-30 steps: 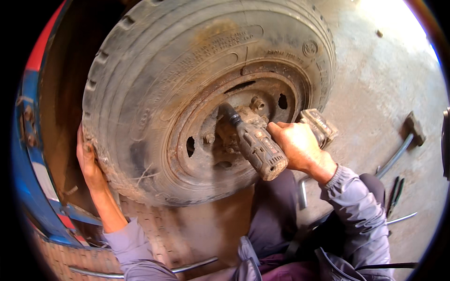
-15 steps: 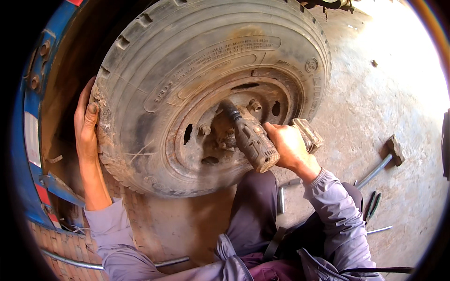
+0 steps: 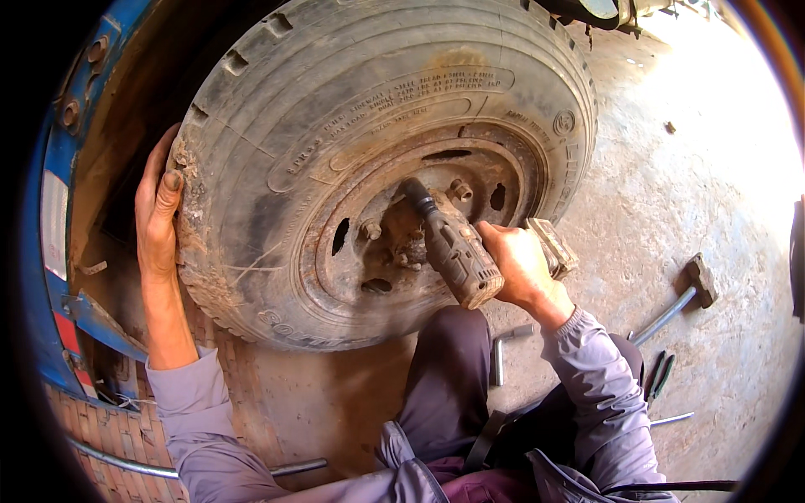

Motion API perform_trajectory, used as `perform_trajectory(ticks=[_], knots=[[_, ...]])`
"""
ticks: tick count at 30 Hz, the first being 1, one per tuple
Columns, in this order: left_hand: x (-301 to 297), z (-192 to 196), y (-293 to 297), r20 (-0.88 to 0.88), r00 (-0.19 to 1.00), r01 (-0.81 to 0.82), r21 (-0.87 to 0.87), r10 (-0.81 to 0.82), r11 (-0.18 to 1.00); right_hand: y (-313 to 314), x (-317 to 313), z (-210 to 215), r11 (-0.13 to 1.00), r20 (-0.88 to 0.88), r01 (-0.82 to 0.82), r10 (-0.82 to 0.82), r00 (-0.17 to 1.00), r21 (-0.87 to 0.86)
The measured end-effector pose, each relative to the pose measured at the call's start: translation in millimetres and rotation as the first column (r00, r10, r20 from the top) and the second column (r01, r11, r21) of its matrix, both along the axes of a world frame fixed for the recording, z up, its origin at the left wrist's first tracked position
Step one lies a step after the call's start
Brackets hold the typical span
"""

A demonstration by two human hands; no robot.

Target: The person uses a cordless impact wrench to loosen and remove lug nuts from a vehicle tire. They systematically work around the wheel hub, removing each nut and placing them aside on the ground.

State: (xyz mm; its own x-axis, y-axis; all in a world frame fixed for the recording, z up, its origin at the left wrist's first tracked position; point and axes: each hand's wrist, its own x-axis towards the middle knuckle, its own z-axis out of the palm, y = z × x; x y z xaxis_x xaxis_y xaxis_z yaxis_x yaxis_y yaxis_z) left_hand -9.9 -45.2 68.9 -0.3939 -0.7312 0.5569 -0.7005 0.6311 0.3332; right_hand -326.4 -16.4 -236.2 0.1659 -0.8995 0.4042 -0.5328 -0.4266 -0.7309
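A large, worn truck tyre (image 3: 243,159) stands on a rusty steel rim (image 3: 335,285) in front of me. My left hand (image 3: 158,222) grips the tyre's left edge, thumb on the tread shoulder and fingers partly hidden behind it. In my right hand (image 3: 521,267) is a dirty cordless impact wrench (image 3: 459,256), held by its handle with the battery showing beyond my fist. Its dark socket (image 3: 417,194) points into the wheel's centre and appears to sit over a stud or nut there. Other wheel nuts (image 3: 460,190) show around the hub.
Blue vehicle bodywork (image 3: 52,293) with red and white strips borders the left. On the concrete floor at right lie a hammer (image 3: 703,281), pliers (image 3: 661,375) and a metal rod. An L-shaped wrench (image 3: 500,360) lies by my knee, and a metal bar (image 3: 126,464) at lower left.
The view has shifted slightly, so the wheel and the tools sit a little differently in the picture. Both hands keep their holds, and the impact wrench's socket stays at the hub.
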Motion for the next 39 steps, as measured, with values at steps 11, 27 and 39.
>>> perform_trajectory(ticks=[11,27,39], knots=[[0.2,-2.5,1.0,0.013,1.000,-0.005,-0.004,0.005,1.000,-0.2,-1.5,-2.0,1.000,-0.006,-0.002,0.002,1.000,0.011],[3.1,0.4,0.4,0.031,0.999,-0.031,0.051,0.029,0.998,-1.9,-2.9,-5.0,1.000,0.011,-0.013,0.013,1.000,-0.001],[3.6,-0.2,0.0,-0.007,1.000,-0.019,0.083,0.019,0.996,-1.4,-2.4,-3.8,1.000,0.017,-0.008,0.008,1.000,0.026]])
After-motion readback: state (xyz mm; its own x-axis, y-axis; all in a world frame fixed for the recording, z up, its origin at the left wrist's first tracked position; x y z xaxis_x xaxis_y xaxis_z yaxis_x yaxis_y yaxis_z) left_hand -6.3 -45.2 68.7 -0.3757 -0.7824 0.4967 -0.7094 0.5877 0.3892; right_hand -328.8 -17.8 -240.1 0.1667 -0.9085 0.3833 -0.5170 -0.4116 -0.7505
